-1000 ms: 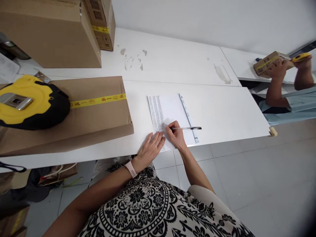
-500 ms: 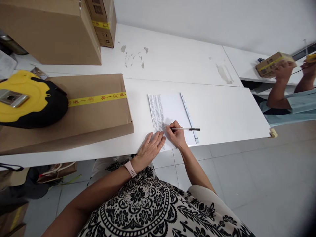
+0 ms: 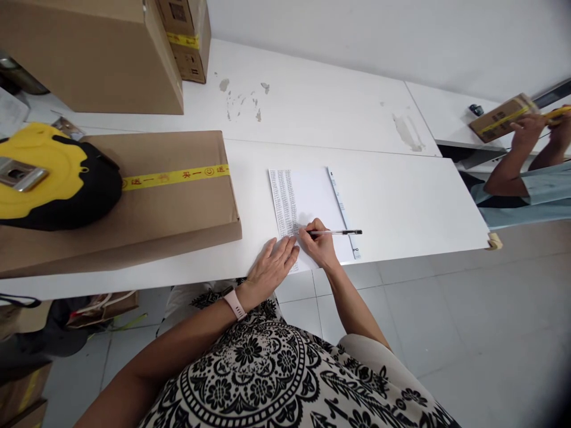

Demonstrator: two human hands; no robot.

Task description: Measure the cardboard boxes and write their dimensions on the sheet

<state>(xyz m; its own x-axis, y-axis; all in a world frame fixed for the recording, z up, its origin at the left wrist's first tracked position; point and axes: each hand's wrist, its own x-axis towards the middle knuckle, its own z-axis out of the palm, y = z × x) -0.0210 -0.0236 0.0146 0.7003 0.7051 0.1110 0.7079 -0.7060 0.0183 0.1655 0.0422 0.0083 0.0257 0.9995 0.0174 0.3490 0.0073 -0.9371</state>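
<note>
A sheet of paper (image 3: 312,190) with columns of small print down its left side lies at the front of the white table. My left hand (image 3: 273,266) rests flat on its lower left part, fingers stretched out. In my right hand (image 3: 319,245) is a pen (image 3: 336,232), gripped between the fingers with its tip end at the printed columns. The pen's tip is hidden by my fingers. Along the right side of the paper runs a pale blue strip (image 3: 343,212) with small marks.
Left of the paper lies a taped cardboard box (image 3: 178,211) bearing a yellow-and-black tape measure (image 3: 57,178). A larger carton (image 3: 116,65) stands behind. At far right, a co-worker's hand (image 3: 529,132) is at a small taped box (image 3: 502,119). The table edge (image 3: 423,252) runs close to my body.
My hands, the pen and the paper stay in nearly the same place. At far right, the co-worker's hands and small box have shifted slightly, the yellow tool now closer to the box.
</note>
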